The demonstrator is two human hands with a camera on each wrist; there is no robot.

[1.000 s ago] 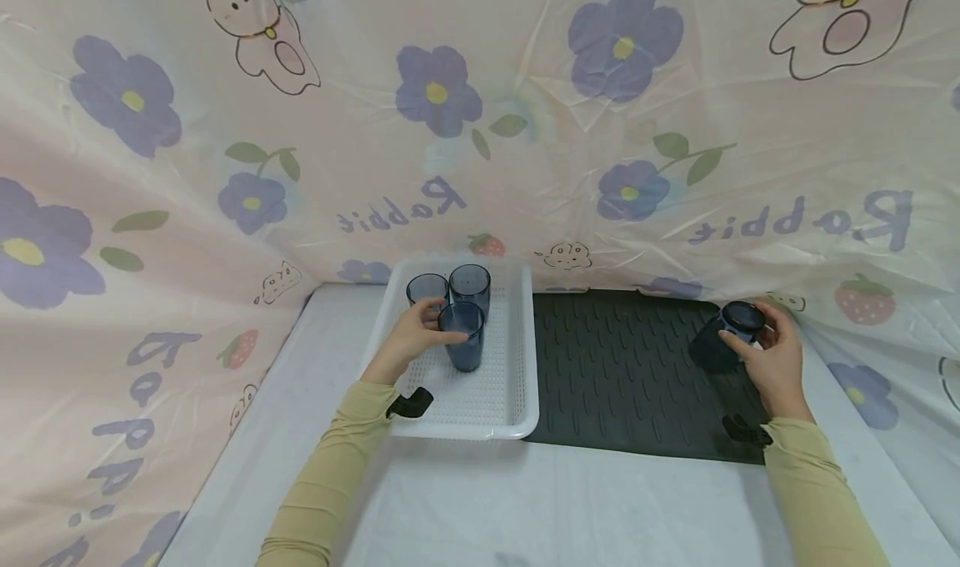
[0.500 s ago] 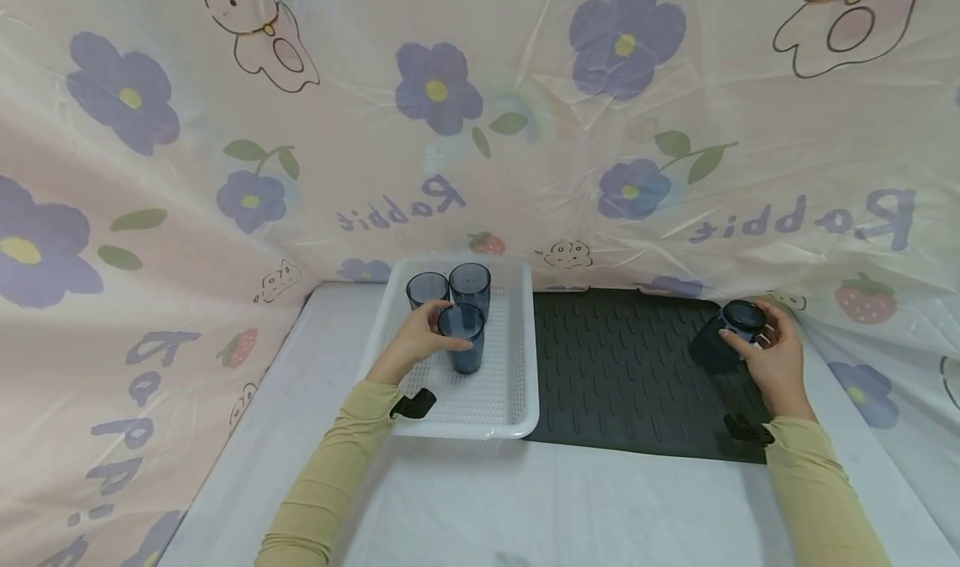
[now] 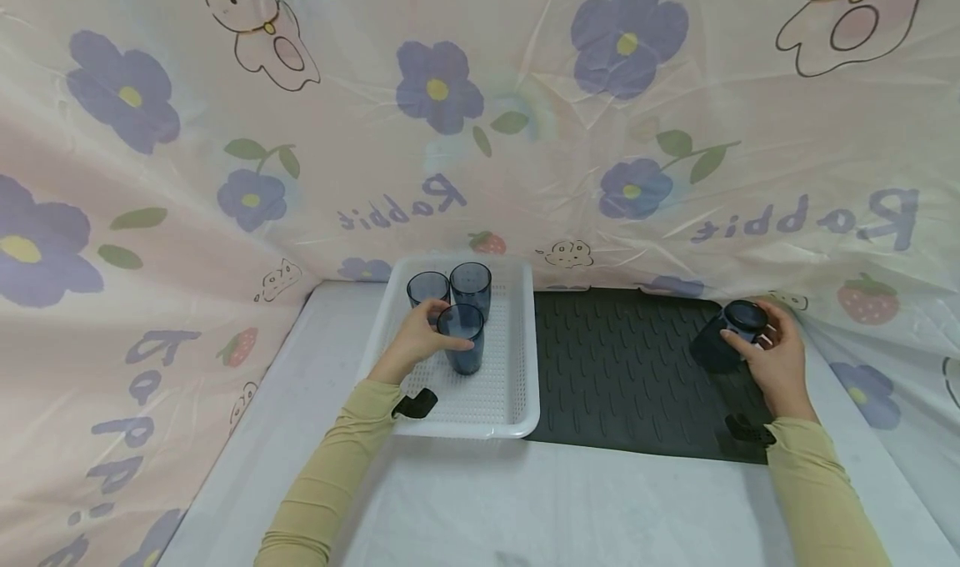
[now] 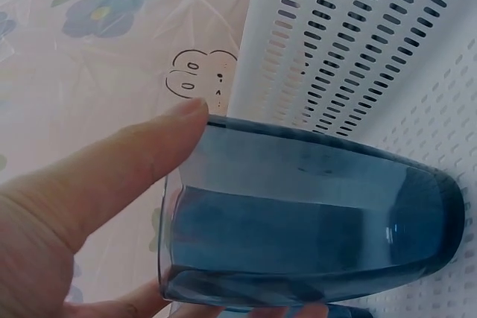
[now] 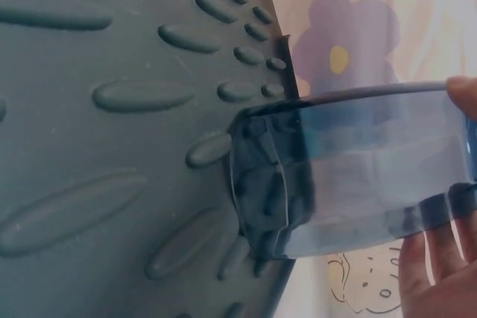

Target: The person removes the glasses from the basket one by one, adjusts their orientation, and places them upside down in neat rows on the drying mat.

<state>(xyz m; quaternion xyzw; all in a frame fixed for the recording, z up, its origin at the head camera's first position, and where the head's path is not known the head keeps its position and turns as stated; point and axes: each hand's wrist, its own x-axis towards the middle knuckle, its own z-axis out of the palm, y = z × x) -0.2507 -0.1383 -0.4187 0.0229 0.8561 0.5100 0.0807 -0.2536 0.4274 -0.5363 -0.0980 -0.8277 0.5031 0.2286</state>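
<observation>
My left hand (image 3: 416, 342) holds a clear blue drinking glass (image 3: 467, 352) near its rim, thumb on one side and fingers on the other. This glass (image 4: 313, 214) stands upright in a white perforated basket (image 3: 517, 421). Just behind it are two matching glasses, one at the left (image 3: 427, 284) and one at the right (image 3: 472, 279). At the far right, my right hand (image 3: 778, 363) grips another blue glass (image 3: 738, 323) between thumb and fingers. In the right wrist view, the lower end of that glass (image 5: 358, 173) is right at the ribbed dark mat (image 5: 149, 176).
The dark rubber mat (image 3: 615, 375) lies beside the basket on a white-covered table (image 3: 585, 509). A printed curtain (image 3: 525, 175) with flowers and rabbits closes off the back and sides, close behind the basket and mat.
The left thumb and the front glass shift slightly within the basket, the thumb lowering a little. The right hand and its glass stay in place.
</observation>
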